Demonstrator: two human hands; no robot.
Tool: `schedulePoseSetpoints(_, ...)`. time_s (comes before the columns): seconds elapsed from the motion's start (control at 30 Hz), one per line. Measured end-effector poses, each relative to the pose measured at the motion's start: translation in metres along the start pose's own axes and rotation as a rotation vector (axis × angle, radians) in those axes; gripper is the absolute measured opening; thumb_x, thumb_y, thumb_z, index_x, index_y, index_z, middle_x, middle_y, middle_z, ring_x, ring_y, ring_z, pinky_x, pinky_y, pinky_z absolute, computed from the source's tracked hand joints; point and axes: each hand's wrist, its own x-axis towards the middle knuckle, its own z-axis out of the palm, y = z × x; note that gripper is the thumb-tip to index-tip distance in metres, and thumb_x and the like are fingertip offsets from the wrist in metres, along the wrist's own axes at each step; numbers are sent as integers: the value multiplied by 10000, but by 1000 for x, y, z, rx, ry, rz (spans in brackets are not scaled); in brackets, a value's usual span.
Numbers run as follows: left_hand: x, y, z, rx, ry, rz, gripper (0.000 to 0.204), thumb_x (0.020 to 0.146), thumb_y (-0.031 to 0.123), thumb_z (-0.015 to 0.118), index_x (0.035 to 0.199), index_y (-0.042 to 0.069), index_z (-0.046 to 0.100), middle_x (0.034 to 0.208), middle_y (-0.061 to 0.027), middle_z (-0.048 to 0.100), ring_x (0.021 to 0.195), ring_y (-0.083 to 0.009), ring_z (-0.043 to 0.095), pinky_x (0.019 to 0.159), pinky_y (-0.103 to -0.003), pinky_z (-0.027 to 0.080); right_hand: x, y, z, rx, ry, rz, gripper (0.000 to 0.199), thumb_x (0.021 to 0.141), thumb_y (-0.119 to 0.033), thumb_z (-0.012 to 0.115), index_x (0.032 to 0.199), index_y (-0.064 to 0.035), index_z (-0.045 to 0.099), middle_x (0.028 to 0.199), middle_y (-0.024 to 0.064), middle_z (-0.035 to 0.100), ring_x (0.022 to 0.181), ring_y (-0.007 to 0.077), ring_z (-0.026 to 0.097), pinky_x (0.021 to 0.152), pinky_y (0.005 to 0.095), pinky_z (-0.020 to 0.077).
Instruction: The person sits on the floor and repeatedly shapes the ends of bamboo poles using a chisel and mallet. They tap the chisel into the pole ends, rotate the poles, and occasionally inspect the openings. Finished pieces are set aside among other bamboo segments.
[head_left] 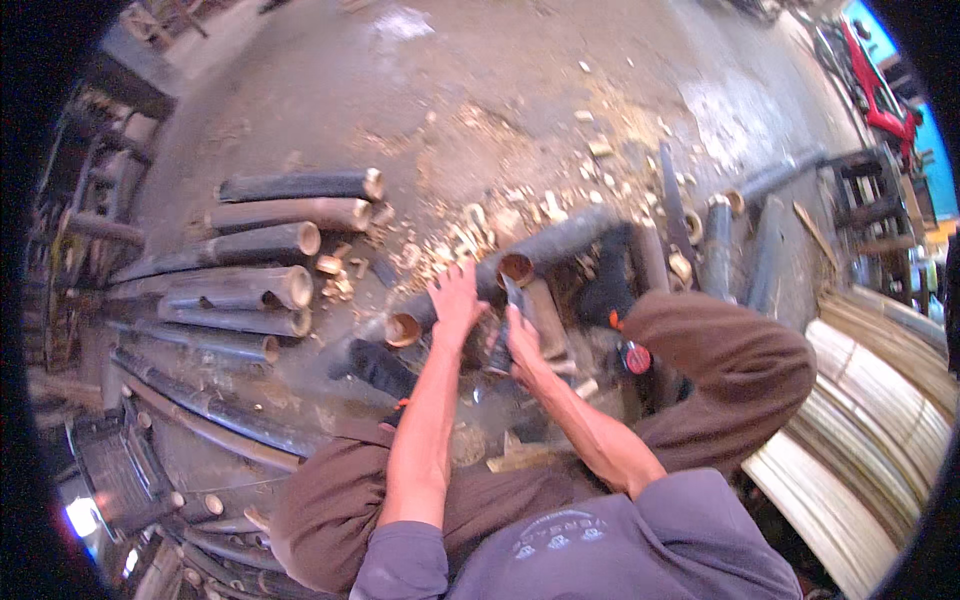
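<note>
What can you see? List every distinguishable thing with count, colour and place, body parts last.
Crosswise tube: at least one, dark, near the feet
Left-side tubes: six or more, dark and brown, on floor
Right-side tubes: several, dark, on floor
Chips: many, pale, mostly beyond crosswise tube
Hand tool: one, dark, in right hand
Strips: many, pale, right side
Red object: one, red, upper right, unclear
Trousers: one pair, brown, on legs
Shirt: one, greyish purple, bottom
Feet: two, black-covered, centre
Hands: two, bare, centre; left hand spread at crosswise tube
</note>
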Motion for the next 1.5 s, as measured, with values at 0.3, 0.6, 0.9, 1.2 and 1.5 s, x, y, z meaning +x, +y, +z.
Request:
schedulePoseSetpoints(0.3, -25, -52, -17, -104, -42, -25, 865, 569, 236, 859, 1321, 154, 440, 1242, -92, 534, 1197, -300, 489, 1016, -537, 338, -61, -54, -70, -1065, 169, -428, 528, 736, -397, 684, 1078, -27, 528, 1017, 244, 645, 970, 378, 632, 803, 472, 486)
schedulePoseSetpoints(0.6, -58, -115, 8, 284, 119, -284, 810, 699, 224, 770, 1390, 94, 368, 1240, -150, 503, 1214, -363, 433, 1041, -622, 256, -38, -30, -96, -1469, 135, -665, 616, 768, -473, 691, 1150, -46, 464, 1104, 225, 546, 1044, 413, 565, 829, 498, 500)
schedulePoseSetpoints(0.9, -29, -64, 9, 112, 217, 20, 727, 668, 247, 764, 1328, 151, 474, 1243, -100, 522, 1190, -280, 469, 996, -626, 302, -32, -21, -90, -1579, 92, -572, 650, 713, -489, 772, 1113, -76, 470, 993, 204, 635, 964, 408, 606, 780, 515, 491)
schedulePoseSetpoints(1.2, -46, -74, 22, -17, 190, -60, 777, 656, 151, 782, 1363, 222, 467, 1321, -95, 509, 1246, -294, 462, 1066, -591, 263, -45, -11, -76, -1648, 102, -525, 650, 716, -443, 793, 1127, -70, 455, 1024, 212, 634, 986, 408, 613, 791, 509, 499)
schedulePoseSetpoints(1.5, -27, -52, -7, 36, 18, -83, 969, 571, 262, 868, 1411, 224, 386, 1351, -71, 465, 1294, -282, 399, 1075, -611, 221, -19, -22, -96, -1611, 116, -618, 637, 747, -426, 761, 1190, -91, 449, 1140, 215, 569, 1099, 440, 519, 874, 549, 462)
